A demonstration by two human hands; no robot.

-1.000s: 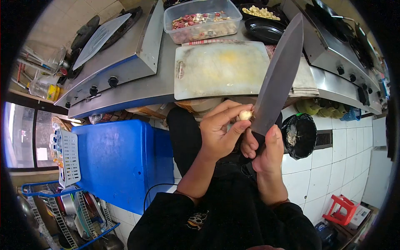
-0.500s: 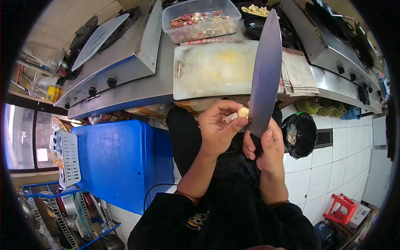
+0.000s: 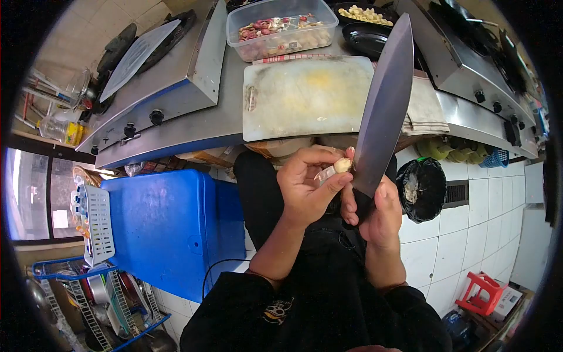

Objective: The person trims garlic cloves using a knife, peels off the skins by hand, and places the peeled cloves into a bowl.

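Note:
Between the thumb and fingers of my left hand (image 3: pixel 311 182) is a pale garlic clove (image 3: pixel 342 165), with a loose whitish flap of skin (image 3: pixel 326 174) hanging from it. My right hand (image 3: pixel 380 214) is wrapped round the black handle (image 3: pixel 365 206) of a large kitchen knife (image 3: pixel 384 105). The broad blade points up and tilts slightly right, its lower part close beside the clove. Whether blade and clove touch I cannot tell. Both hands are above my lap, in front of the white cutting board (image 3: pixel 281 111).
A clear plastic tub (image 3: pixel 281 44) of red and pale pieces stands behind the board. Peeled cloves lie in a black pan (image 3: pixel 366 14), near another dark pan (image 3: pixel 363 38). Stoves flank the counter. A blue cooler box (image 3: pixel 158 223) is left, a black-lined bin (image 3: pixel 421 190) right.
The knife has tilted to the right and its blade has turned a little. The garlic clove has turned in my left fingers, its loose skin now reaching further down.

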